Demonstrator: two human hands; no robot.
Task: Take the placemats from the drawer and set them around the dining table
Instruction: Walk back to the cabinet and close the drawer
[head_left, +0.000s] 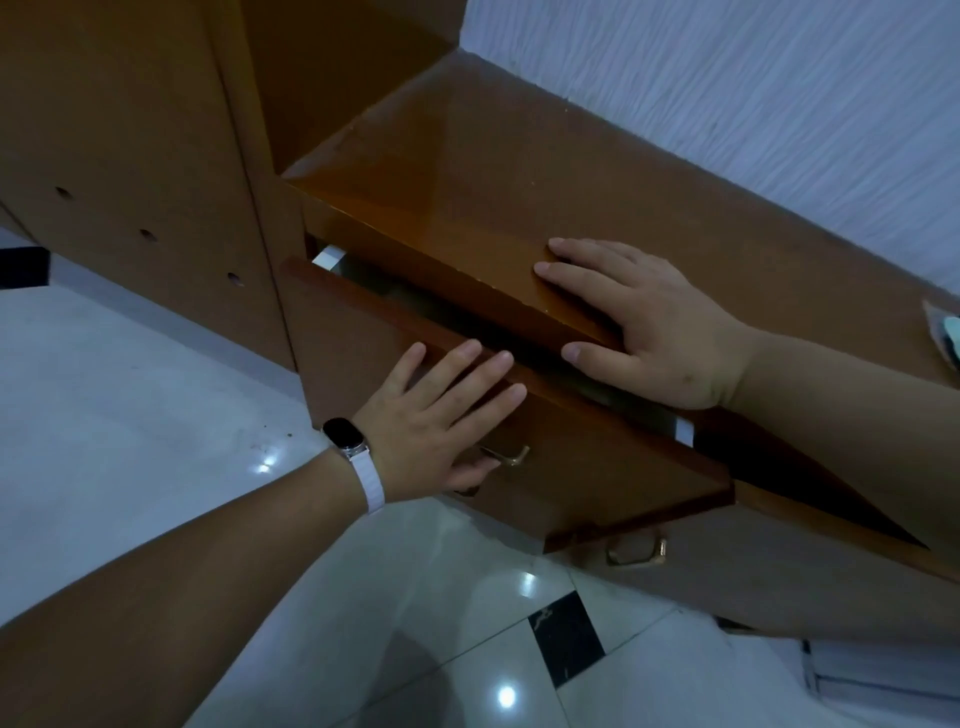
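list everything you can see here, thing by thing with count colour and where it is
cabinet: one, glossy brown wood, across the middle and right, against the wall
drawer: one, brown, pulled part way out below the cabinet top; contents too dark to tell
drawer handles: two, brass-coloured, one on the open drawer front, one on the front below it
tall side panel: one, brown with small round holes, upper left
wall: one, white and textured, upper right
floor: pale glossy tiles with one black inset, left and bottom
small object: one, pale, on the cabinet top at the right edge, cut off
wristwatch: one, black face and white strap, left wrist
left hand: flat on the drawer front
right hand: flat on the cabinet top edge
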